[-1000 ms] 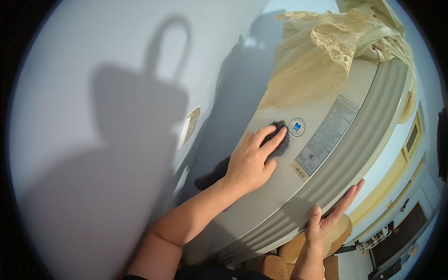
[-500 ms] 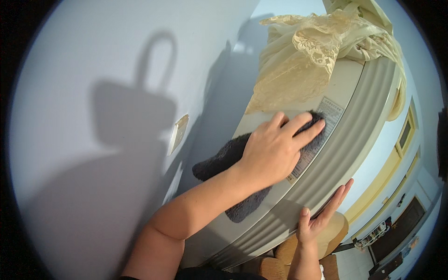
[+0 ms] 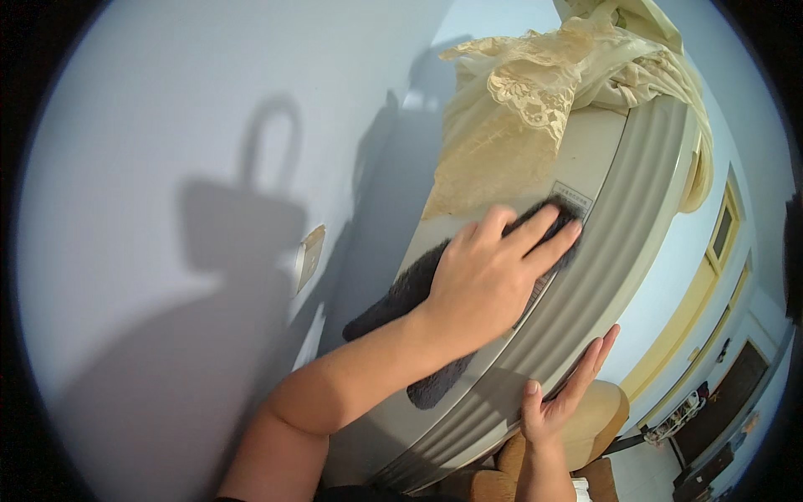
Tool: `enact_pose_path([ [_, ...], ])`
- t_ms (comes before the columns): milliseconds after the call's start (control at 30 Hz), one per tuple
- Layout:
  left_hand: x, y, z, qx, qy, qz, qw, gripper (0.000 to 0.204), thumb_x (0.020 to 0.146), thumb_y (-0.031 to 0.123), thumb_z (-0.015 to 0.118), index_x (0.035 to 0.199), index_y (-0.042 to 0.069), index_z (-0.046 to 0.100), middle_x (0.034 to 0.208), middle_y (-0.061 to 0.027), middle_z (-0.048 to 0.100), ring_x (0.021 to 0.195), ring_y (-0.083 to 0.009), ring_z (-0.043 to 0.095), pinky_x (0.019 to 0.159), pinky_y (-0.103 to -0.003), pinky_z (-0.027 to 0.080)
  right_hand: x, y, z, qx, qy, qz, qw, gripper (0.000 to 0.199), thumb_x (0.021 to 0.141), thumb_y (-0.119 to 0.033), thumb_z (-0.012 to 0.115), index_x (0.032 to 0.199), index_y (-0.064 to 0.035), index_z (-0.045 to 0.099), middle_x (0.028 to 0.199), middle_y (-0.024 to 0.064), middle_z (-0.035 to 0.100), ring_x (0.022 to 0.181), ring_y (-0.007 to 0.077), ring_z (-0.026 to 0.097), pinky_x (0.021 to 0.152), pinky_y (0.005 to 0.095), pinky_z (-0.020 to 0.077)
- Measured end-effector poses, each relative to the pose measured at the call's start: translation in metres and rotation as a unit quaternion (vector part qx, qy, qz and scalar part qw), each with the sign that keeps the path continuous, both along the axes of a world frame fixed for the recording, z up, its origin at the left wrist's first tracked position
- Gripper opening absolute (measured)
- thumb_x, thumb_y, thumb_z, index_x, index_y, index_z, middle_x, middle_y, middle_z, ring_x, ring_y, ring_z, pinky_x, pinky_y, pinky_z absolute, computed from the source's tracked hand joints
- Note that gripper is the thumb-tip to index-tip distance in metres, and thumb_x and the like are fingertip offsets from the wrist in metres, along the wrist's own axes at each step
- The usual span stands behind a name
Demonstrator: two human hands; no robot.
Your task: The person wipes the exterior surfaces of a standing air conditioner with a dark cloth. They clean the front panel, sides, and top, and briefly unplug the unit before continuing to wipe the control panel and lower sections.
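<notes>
A tall off-white appliance (image 3: pixel 592 142) with a ribbed front edge (image 3: pixel 640 188) stands before me. My left hand (image 3: pixel 489 284) presses a fluffy dark grey cloth (image 3: pixel 397 293) flat against its side panel, gripping it with bent fingers. Part of the cloth lies over a printed label (image 3: pixel 574 194), whose top end still shows. Lower on the right, my right hand (image 3: pixel 556 412) rests against the appliance's front with its fingers stretched out and holds nothing. A cream lace cover (image 3: pixel 510 117) drapes over the top of the appliance.
Close on the left rises a pale wall bearing a switch or socket plate (image 3: pixel 309 258) and my shadow. Brown and tan padded seating (image 3: pixel 598 422) stands below my right hand. A dark door (image 3: pixel 728 393) and a yellow-framed window (image 3: pixel 723 222) appear far right.
My left hand and the cloth have moved up along the label, covering more of it. My right hand keeps its place on the front edge. The view has shifted slightly.
</notes>
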State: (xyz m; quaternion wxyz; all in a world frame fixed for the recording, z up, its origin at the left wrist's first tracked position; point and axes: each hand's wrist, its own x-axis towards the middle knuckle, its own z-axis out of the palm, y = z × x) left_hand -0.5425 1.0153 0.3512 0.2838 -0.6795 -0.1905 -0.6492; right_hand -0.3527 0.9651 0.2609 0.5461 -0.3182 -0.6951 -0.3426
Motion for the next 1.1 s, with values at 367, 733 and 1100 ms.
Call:
enact_pose_path([
  [367,-0.018,0.032,0.015,-0.078,-0.034,0.077,0.993,0.061,0.077,0.003,0.056,0.136,0.021,0.052,0.134,-0.0017,0.053,0.097,-0.0274,0.052,0.086,-0.038,0.049,-0.001,0.001,0.000,0.001,0.010,0.007,1.000,0.085,0.086,-0.044,0.059,0.151,-0.0047,0.020,0.154,0.0304,0.010,0.143,0.0442,0.012,0.113,0.0543,0.0121],
  [733,-0.003,-0.015,-0.109,-0.161,0.001,-0.002,0.987,0.054,0.073,0.004,0.060,0.126,0.016,0.061,0.128,-0.0063,0.055,0.090,-0.0283,0.050,0.079,-0.035,0.048,-0.003,-0.003,0.002,-0.001,0.005,-0.001,1.000,0.083,0.089,-0.045,0.056,0.151,-0.0046,0.017,0.154,0.0296,0.008,0.144,0.0441,0.011,0.113,0.0535,0.0127],
  [1100,-0.005,-0.014,-0.121,-0.243,-0.012,-0.009,0.970,0.057,0.074,0.004,0.059,0.130,0.017,0.058,0.129,-0.0052,0.053,0.096,-0.0271,0.052,0.078,-0.037,0.050,-0.003,-0.002,0.002,-0.010,0.009,0.009,1.000,0.084,0.089,-0.047,0.056,0.151,-0.0051,0.017,0.155,0.0289,0.006,0.144,0.0426,0.008,0.114,0.0529,0.0121],
])
